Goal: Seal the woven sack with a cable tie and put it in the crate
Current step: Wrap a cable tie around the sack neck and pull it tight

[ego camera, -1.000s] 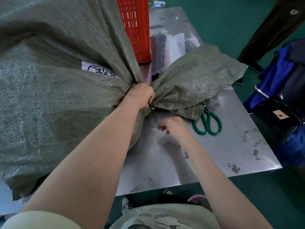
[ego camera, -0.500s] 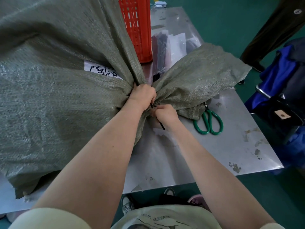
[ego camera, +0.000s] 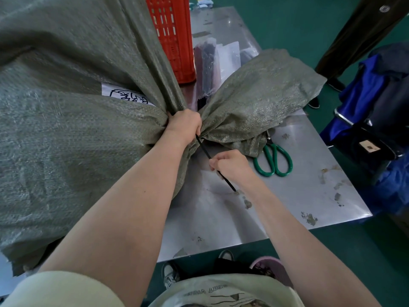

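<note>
- Sack, grey-green woven plastic (ego camera: pixel 66 140): large and bulging, it lies on the left part of your worktop, mouth gathered into a neck near the middle, loose top fanned out to the right of that neck.
- Label, white paper with black handwriting (ego camera: pixel 126 96): on the sack's upper face, partly tucked under a fold.
- Left hand (ego camera: pixel 184 125): your fingers are wrapped tight around the gathered neck, fist closed on the fabric.
- Cable tie, thin black plastic strip (ego camera: pixel 203 148): it emerges from under your left fist at the neck and runs taut down and right into your right hand, its free tail sticking out below that hand.
- Right hand (ego camera: pixel 232 165): your fingers are curled shut, pinching the tie's tail, held just above the worktop and near the neck.
- Worktop, bare stainless steel with scattered stains (ego camera: pixel 298 196): carries everything listed.
- Scissors, green looped handles (ego camera: pixel 274 160): flat on the worktop just right of your right hand, blades hidden under the sack's loose top.
- Crate, red-orange perforated plastic (ego camera: pixel 172 36): stands behind the neck, against the sack's far side.
- Packets, clear plastic with dark contents (ego camera: pixel 212 58): lying just right of the crate.
</note>
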A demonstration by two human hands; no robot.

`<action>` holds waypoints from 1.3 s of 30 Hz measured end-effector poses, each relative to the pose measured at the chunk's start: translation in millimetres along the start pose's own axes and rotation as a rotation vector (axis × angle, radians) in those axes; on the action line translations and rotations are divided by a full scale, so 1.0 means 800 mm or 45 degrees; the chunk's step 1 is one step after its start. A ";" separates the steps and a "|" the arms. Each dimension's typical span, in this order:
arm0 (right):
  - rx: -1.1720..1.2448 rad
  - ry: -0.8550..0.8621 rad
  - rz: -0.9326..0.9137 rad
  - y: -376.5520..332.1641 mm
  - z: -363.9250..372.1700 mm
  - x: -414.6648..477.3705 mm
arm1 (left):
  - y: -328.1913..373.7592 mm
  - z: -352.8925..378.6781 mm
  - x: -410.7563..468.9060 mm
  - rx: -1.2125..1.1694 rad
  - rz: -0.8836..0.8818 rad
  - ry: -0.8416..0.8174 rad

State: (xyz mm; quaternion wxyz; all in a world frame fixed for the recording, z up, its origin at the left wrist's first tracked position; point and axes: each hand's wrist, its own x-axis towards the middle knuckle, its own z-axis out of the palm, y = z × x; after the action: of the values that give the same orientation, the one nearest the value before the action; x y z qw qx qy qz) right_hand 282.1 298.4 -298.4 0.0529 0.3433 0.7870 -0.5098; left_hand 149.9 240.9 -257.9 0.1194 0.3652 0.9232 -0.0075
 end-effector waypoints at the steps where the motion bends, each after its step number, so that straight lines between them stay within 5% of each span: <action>1: -0.002 -0.039 0.011 -0.001 0.000 0.001 | -0.002 0.000 0.000 0.004 0.024 0.000; 4: -0.108 -0.179 -0.015 -0.012 0.006 0.009 | -0.006 0.000 -0.006 0.093 0.103 -0.003; 9: 0.125 -0.016 -0.030 -0.029 0.025 0.045 | -0.005 -0.002 -0.012 0.210 0.197 -0.022; 15: 0.151 0.180 0.017 -0.027 0.032 0.046 | 0.006 0.010 -0.018 0.371 0.184 0.011; 33: 0.520 0.114 0.084 -0.007 0.019 0.013 | 0.017 0.021 -0.012 0.364 0.046 0.118; 39: -0.404 0.652 0.087 0.061 -0.034 0.033 | 0.026 0.035 -0.018 0.363 0.011 0.192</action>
State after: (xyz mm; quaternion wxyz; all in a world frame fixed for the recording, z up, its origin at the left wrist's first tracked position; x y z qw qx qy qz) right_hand 298.1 346.0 -334.5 -0.0770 0.4745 0.8326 -0.2753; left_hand 180.1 243.6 -280.1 -0.0032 0.3820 0.9175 -0.1105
